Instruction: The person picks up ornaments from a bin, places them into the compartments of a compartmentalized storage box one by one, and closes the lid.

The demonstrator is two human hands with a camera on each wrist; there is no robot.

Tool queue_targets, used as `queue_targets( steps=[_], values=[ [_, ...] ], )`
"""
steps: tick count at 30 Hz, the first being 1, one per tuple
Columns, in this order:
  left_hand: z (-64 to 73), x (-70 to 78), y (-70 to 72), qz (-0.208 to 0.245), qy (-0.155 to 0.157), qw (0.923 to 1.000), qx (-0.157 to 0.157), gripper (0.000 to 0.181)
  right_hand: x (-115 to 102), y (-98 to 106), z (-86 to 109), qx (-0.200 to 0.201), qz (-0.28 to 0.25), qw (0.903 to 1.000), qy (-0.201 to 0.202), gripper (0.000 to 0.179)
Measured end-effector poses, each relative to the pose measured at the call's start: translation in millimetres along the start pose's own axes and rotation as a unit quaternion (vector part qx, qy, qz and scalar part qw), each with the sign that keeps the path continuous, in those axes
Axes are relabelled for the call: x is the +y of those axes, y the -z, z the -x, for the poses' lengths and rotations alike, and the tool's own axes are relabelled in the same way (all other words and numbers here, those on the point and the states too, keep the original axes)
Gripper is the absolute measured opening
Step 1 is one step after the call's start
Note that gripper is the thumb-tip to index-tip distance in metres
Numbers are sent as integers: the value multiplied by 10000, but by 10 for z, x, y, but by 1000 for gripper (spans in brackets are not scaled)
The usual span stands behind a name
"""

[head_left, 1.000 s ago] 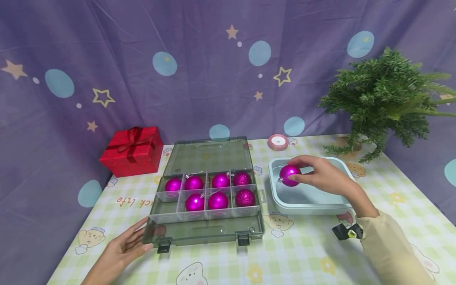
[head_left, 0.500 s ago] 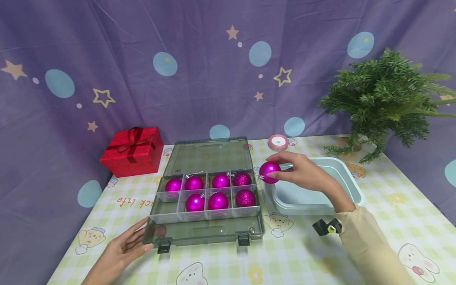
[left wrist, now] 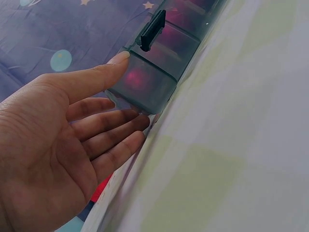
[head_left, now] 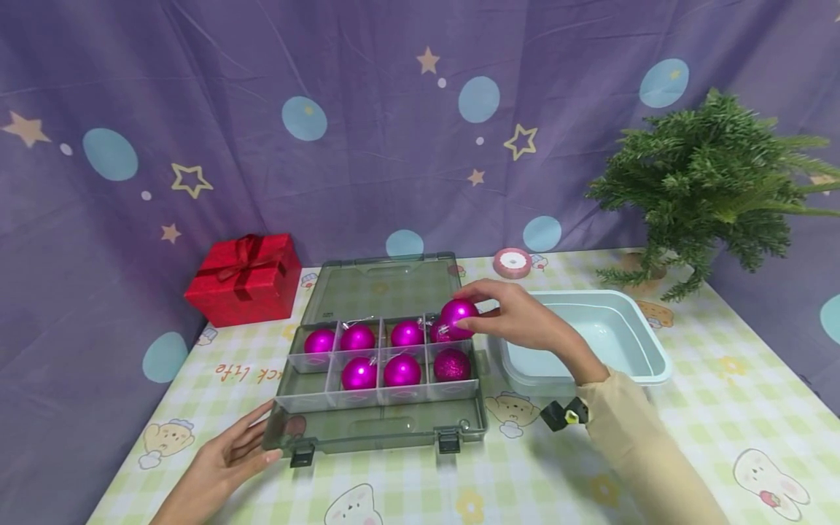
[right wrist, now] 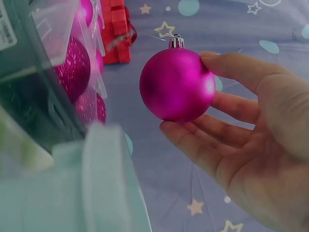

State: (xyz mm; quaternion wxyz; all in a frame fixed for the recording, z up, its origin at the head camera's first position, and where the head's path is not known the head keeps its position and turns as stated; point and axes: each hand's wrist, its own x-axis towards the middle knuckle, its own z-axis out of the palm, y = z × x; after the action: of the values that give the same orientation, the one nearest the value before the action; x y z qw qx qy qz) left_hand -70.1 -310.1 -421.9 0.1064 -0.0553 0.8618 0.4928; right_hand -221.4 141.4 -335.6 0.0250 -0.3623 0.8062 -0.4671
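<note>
My right hand [head_left: 528, 321] pinches a shiny magenta Christmas ball [head_left: 459, 315] between thumb and fingertips, its silver cap pointing away from the palm. In the head view this ball overlaps a glittery ball [head_left: 440, 334] at the back right of a divided grey-green plastic case [head_left: 367, 439]. Smooth magenta balls [head_left: 359, 372] and another glittery one [head_left: 451, 364] fill other compartments; the front left compartment [head_left: 302, 381] holds none. At the case's front left corner rests my left hand [head_left: 219, 459], thumb touching the edge and fingers extended along the side, as the left wrist view shows.
A pale blue tub [head_left: 590, 380] stands right of the case. Behind it are a ribbon roll [head_left: 512, 262] and a small artificial Christmas tree [head_left: 709, 168]. A red gift box [head_left: 246, 281] sits at the back left. The case's translucent lid [head_left: 387, 284] lies folded back.
My right hand has carried the magenta ball leftward from over the blue tub to over the right side of the case. The left hand and the case have stayed put.
</note>
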Motion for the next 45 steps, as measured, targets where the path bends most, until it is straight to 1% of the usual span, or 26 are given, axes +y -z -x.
queue_targets(
  steps=[3,9,14,17,25,27,30,33,37,41,45],
  values=[
    [-1,1,-2,-6,-22,10000,20,82,-4,-61,-61,-54,-65,9999,82,38],
    [3,5,-6,33,-19,10000,18,81,-32,-185,-172,-114,-26,9998,150,38],
    [11,7,-13,68,-35,10000,33,81,-47,-300,-269,-196,49,9997,137,38],
    [4,4,-8,44,7,10000,12,82,-50,-370,-329,-243,92,9996,129,37],
    [3,3,6,-38,151,9999,-31,83,-78,-554,-468,-514,-82,9985,172,39],
    [0,5,8,-55,154,9999,-30,83,-95,-597,-498,-556,-41,9982,200,38],
    [-3,9,9,-102,166,9998,-18,84,-129,-658,-541,-598,162,9978,246,38],
    [-3,11,9,-102,157,9998,-11,84,-167,-718,-586,-644,359,9970,219,40],
    [3,12,9,-74,128,9999,-18,84,-194,-792,-648,-695,482,9963,182,43],
    [-1,21,9,-93,87,9999,-30,84,-221,-848,-702,-709,507,9960,214,42],
    [-8,25,11,-156,130,9998,-31,85,-241,-903,-764,-760,325,9963,255,42]
  ],
)
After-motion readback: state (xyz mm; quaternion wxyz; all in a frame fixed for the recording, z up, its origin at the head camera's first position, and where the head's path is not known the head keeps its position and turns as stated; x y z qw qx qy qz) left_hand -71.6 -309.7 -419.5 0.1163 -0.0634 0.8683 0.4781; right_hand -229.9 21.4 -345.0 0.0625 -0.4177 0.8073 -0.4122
